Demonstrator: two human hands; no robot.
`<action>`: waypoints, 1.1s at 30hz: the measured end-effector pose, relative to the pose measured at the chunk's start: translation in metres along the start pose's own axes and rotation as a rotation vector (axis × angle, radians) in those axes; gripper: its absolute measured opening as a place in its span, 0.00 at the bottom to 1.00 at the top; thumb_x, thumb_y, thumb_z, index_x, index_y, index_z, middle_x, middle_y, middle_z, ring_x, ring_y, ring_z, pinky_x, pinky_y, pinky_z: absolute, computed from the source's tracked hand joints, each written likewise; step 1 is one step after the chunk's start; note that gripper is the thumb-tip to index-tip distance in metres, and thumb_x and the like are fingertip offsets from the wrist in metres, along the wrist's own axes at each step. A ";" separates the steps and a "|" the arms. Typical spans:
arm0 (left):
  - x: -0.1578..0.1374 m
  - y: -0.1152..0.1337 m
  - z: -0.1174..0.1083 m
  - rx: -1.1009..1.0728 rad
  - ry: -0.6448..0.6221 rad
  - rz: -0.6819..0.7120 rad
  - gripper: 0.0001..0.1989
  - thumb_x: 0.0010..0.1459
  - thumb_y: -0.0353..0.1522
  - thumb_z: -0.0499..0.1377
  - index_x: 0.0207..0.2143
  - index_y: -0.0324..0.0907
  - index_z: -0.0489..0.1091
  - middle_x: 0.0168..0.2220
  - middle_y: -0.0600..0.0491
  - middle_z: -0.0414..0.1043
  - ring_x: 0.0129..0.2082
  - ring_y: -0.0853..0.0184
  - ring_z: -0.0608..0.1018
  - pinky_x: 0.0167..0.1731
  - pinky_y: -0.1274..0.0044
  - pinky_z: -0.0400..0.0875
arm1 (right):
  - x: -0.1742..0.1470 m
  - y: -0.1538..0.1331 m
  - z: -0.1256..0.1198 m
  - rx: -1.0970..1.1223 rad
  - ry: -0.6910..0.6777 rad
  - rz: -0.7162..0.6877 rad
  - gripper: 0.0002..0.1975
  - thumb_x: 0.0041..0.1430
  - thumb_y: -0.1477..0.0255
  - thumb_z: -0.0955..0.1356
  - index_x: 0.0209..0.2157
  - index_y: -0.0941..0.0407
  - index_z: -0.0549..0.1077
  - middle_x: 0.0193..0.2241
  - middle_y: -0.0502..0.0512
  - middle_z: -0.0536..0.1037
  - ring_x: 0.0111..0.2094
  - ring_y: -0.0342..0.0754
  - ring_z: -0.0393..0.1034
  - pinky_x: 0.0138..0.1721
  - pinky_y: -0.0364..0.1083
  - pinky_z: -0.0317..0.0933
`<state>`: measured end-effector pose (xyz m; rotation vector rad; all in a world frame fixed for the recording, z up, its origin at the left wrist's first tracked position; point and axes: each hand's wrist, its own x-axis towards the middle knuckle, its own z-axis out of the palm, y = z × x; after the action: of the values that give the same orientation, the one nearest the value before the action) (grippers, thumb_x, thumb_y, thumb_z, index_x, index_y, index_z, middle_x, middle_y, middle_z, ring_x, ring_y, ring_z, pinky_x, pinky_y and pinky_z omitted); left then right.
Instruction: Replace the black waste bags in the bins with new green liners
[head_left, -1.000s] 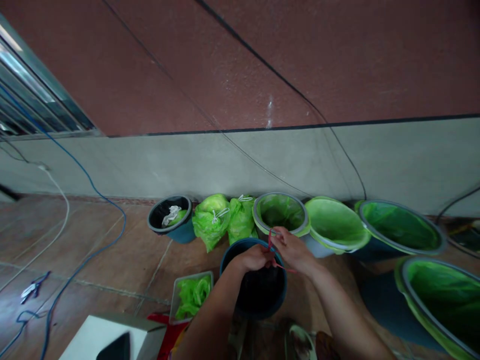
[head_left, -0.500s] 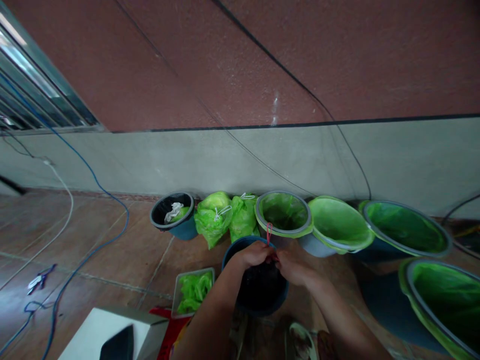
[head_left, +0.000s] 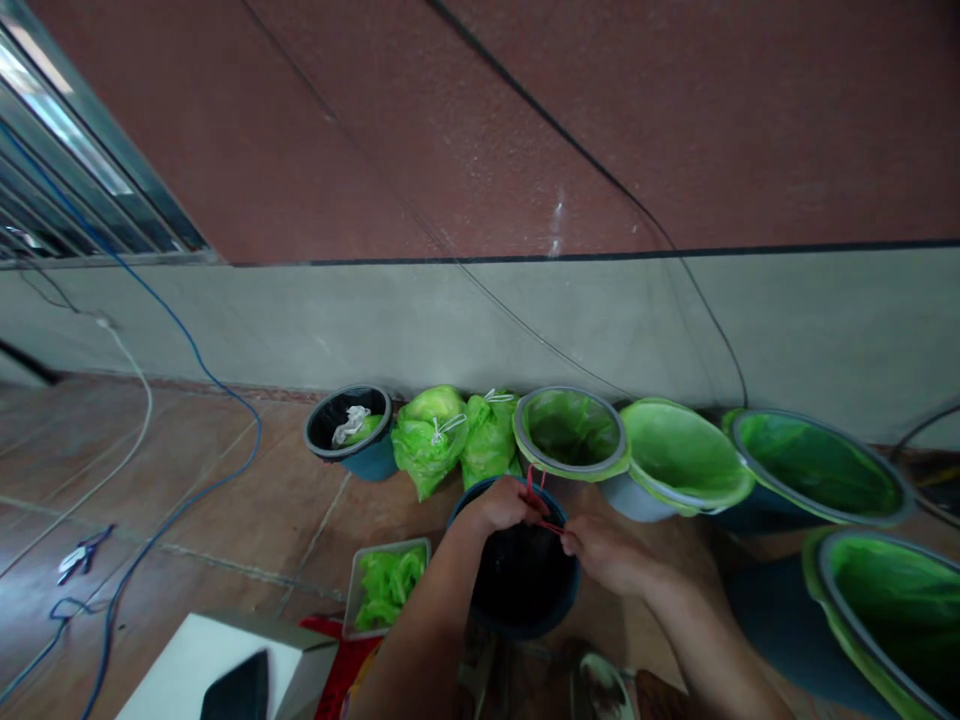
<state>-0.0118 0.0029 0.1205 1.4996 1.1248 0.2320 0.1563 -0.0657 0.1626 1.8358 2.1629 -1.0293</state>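
A blue bin with black plastic inside stands in front of me. Over its far part, my left hand is closed on a red drawstring, and a loop of it sticks up beside the fingers. My right hand pinches the string's other end at the bin's right side. Between both hands the string runs taut. Behind the bin sit two tied green bags with white ties, and a bin with a green liner and grey rim.
More green-lined bins stand along the wall to the right. To the left are a blue bin with a black liner, a clear tray of green plastic, a white box bearing a dark phone, keys and a blue cable.
My right hand has moved a little right, away from my left hand. The red drawstring now stretches between them, and its upright loop is lower.
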 end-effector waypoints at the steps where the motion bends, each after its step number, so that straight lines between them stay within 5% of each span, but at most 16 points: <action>1: 0.000 0.000 0.000 0.078 -0.011 0.019 0.10 0.44 0.24 0.59 0.30 0.38 0.78 0.22 0.56 0.73 0.22 0.74 0.68 0.26 0.81 0.62 | 0.001 0.006 0.003 0.009 -0.010 0.016 0.13 0.61 0.72 0.59 0.34 0.60 0.74 0.35 0.61 0.77 0.34 0.48 0.71 0.31 0.43 0.55; 10: -0.004 0.008 0.022 0.705 0.101 0.395 0.11 0.51 0.26 0.54 0.35 0.42 0.73 0.34 0.50 0.77 0.36 0.64 0.77 0.42 0.74 0.68 | 0.044 0.027 0.015 0.211 0.289 -0.106 0.14 0.54 0.74 0.64 0.42 0.57 0.74 0.41 0.61 0.78 0.44 0.52 0.71 0.45 0.47 0.60; 13: -0.004 0.008 0.027 0.786 0.215 0.386 0.14 0.53 0.25 0.52 0.41 0.41 0.70 0.35 0.49 0.77 0.38 0.62 0.77 0.43 0.72 0.68 | 0.059 0.029 0.026 0.483 0.298 -0.234 0.13 0.49 0.76 0.62 0.36 0.59 0.75 0.35 0.59 0.79 0.37 0.50 0.71 0.41 0.47 0.62; 18: -0.001 0.000 0.029 0.781 0.284 0.295 0.15 0.56 0.24 0.50 0.44 0.42 0.68 0.36 0.50 0.75 0.37 0.65 0.76 0.39 0.75 0.69 | 0.066 0.031 0.039 0.815 0.208 -0.248 0.12 0.44 0.77 0.60 0.28 0.59 0.74 0.21 0.50 0.72 0.24 0.43 0.63 0.27 0.42 0.57; 27: -0.003 0.004 0.027 0.853 0.409 0.274 0.12 0.61 0.32 0.50 0.34 0.41 0.73 0.37 0.48 0.73 0.40 0.63 0.74 0.45 0.72 0.65 | 0.064 0.024 0.031 0.787 0.166 -0.055 0.15 0.46 0.78 0.60 0.33 0.60 0.75 0.21 0.48 0.70 0.23 0.41 0.59 0.25 0.41 0.51; 33: -0.007 0.011 0.020 0.858 0.419 0.084 0.20 0.64 0.38 0.46 0.35 0.40 0.75 0.35 0.44 0.74 0.38 0.62 0.76 0.43 0.72 0.65 | 0.058 0.023 0.011 0.216 0.399 0.070 0.15 0.57 0.77 0.58 0.35 0.58 0.76 0.34 0.58 0.78 0.36 0.46 0.70 0.38 0.43 0.58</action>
<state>0.0046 -0.0138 0.1272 2.3289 1.6093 0.1215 0.1593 -0.0236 0.1156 2.3758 2.2415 -0.9846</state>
